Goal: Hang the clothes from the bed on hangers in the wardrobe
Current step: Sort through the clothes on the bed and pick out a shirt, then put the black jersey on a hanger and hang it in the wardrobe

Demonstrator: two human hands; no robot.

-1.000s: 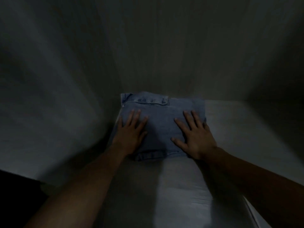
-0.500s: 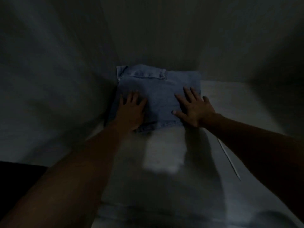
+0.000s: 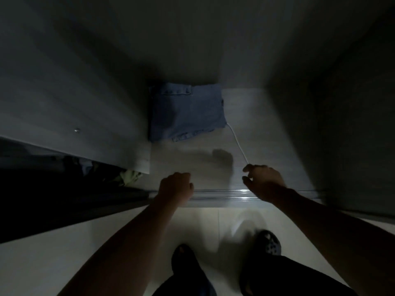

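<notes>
Denim garment [image 3: 186, 112], folded into a blue square, is lying on the wardrobe's pale bottom shelf [image 3: 263, 129], sitting deep in the back left corner against the inner walls. Both hands are hovering well in front of it, not touching it.

The left hand [image 3: 176, 186] is hanging straight in front of the garment, above the shelf's front edge, its fingers curling into a fist around nothing.

The right hand [image 3: 264, 180] is hanging in front of the garment and to its right, fingers curving loosely with the thumb apart from the forefinger. A thin white cord [image 3: 237, 142] is running from the garment's front right corner to just beside that forefinger. In this dim light I cannot tell whether the fingers are pinching the cord or only hovering near its end.

A shiny metal track [image 3: 213, 196] is crossing under both wrists, in front of the garment. Nearer than that, two dark shoes [image 3: 181, 257] are standing on a pale tiled floor [image 3: 64, 253]. Left of the garment, beyond the side panel [image 3: 74, 103], some bundled clothes [image 3: 128, 177] are showing faintly.
</notes>
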